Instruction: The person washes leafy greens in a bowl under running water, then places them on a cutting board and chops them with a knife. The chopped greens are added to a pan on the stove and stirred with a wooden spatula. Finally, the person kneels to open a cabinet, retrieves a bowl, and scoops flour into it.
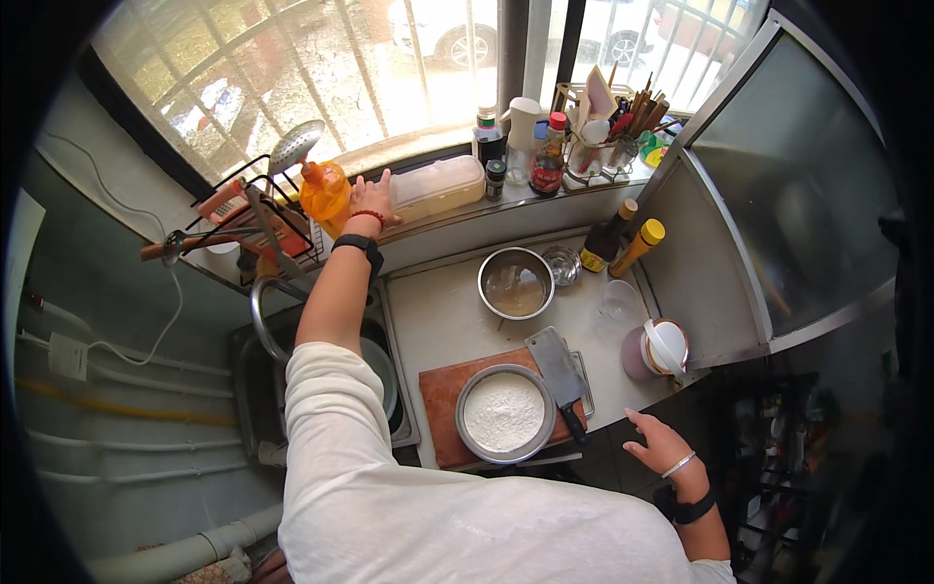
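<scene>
My left hand [373, 198] reaches to the windowsill, between an orange pump bottle [325, 196] and a long lidded plastic box [438, 188]; its fingers are spread at the end of the box, and whether it grips the box is not clear. Beyond the counter's right front edge hangs my right hand [657, 444], empty, fingers apart. A metal bowl of white flour [504, 413] rests on a reddish-brown cutting board [438, 398]. Beside the bowl lies a cleaver [558, 369], blade towards the window. Farther back stands a metal pot [516, 283] holding liquid, next to a small glass bowl [562, 265].
Two bottles [603, 237] [637, 248] stand at the back right, near a lidded pail [655, 349]. A sink with a curved faucet [264, 317] is at the left. Sauce bottles [549, 157] and a utensil holder [600, 157] line the sill. A framed glass panel [792, 175] bounds the right.
</scene>
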